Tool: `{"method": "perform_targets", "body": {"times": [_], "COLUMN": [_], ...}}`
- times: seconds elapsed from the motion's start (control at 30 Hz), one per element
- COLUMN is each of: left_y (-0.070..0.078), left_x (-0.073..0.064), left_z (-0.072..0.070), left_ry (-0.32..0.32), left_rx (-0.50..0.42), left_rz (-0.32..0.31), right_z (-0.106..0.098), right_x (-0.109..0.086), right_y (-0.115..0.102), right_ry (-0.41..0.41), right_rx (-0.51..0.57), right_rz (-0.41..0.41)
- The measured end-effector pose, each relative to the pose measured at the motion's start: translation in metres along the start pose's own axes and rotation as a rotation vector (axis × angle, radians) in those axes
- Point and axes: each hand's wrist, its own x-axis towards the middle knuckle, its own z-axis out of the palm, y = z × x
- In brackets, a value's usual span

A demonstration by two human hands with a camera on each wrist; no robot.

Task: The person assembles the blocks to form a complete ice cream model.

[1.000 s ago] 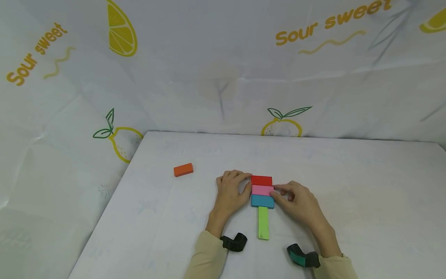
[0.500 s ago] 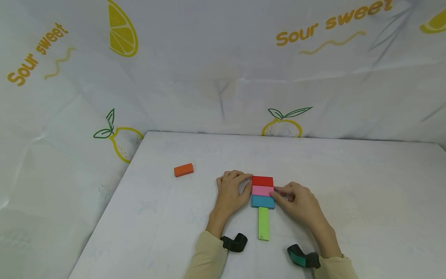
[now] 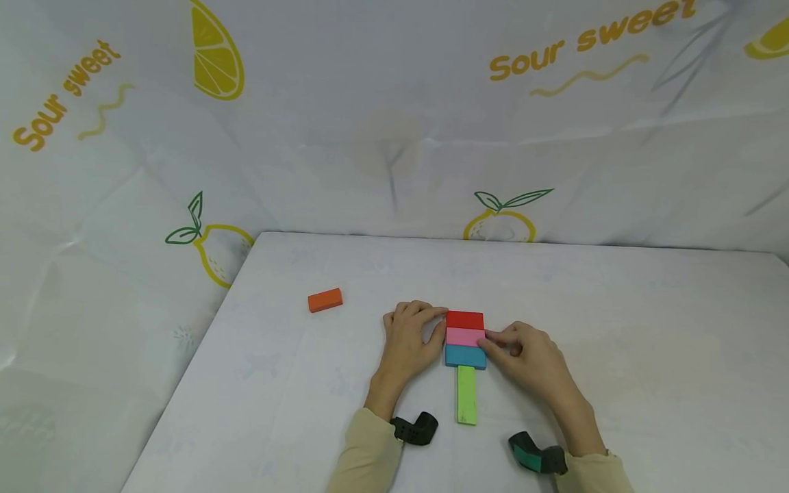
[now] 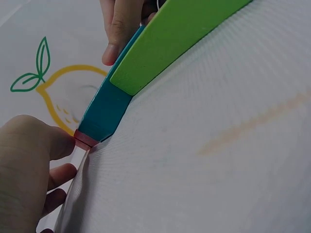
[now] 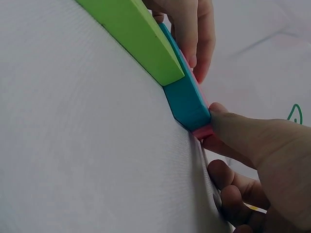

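In the head view a red block (image 3: 465, 320), a pink block (image 3: 461, 336) and a blue block (image 3: 465, 356) lie flat, long sides together, in a stack-like row. A light green block (image 3: 466, 397) extends from the blue one toward the person, end against its near side. The left hand (image 3: 408, 339) touches the left ends of the row, index finger by the red block and thumb beside the pink one. The right hand (image 3: 531, 357) pinches the right end of the pink block with thumb and index finger. From the right wrist, its thumb (image 5: 233, 127) meets the pink block's end.
An orange block (image 3: 324, 300) lies alone on the white table (image 3: 265, 383), off to the left. Behind the table hangs a white cloth (image 3: 345, 171) with lemon prints. Black devices are strapped to the left wrist (image 3: 416, 429) and right wrist (image 3: 537, 453).
The blocks and both hands hold nearly the same places. Only a very slight shift of the whole head view shows.
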Motion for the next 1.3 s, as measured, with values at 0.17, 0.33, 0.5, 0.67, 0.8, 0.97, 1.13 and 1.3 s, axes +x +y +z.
{"method": "perform_targets", "body": {"times": [0.17,0.33,0.5,0.67,0.8,0.97,1.13,1.3], "left_y": [-0.001,-0.001,-0.002,-0.002,-0.001,-0.001,-0.003,-0.013], "left_x": [0.001,0.001,0.002,0.002,0.002,0.002,0.002,0.005], "left_z": [0.001,0.002,0.001,-0.001,-0.001,-0.002,-0.002,-0.011], "left_ry": [0.002,-0.003,-0.009,-0.013,-0.022,-0.028,-0.001,0.133], "left_rx": [0.001,0.000,0.002,0.006,0.004,0.010,-0.037,-0.123], "left_rz": [0.003,0.001,0.002,0.005,-0.006,-0.013,-0.011,-0.008], "right_z": [0.000,0.000,0.000,0.000,0.000,0.000,0.000,0.000], "right_x": [0.000,0.001,0.001,0.001,0.001,0.001,0.001,0.000], "right_y": [0.001,0.001,0.001,0.001,0.001,0.002,0.002,0.001], "right_ry": [0.003,0.013,0.012,0.017,0.020,0.019,0.020,0.011], "right_rx": [0.006,0.007,0.011,0.018,0.016,0.010,0.010,0.011], "right_rz": [-0.008,-0.012,-0.015,-0.022,-0.025,-0.025,-0.028,-0.026]}}
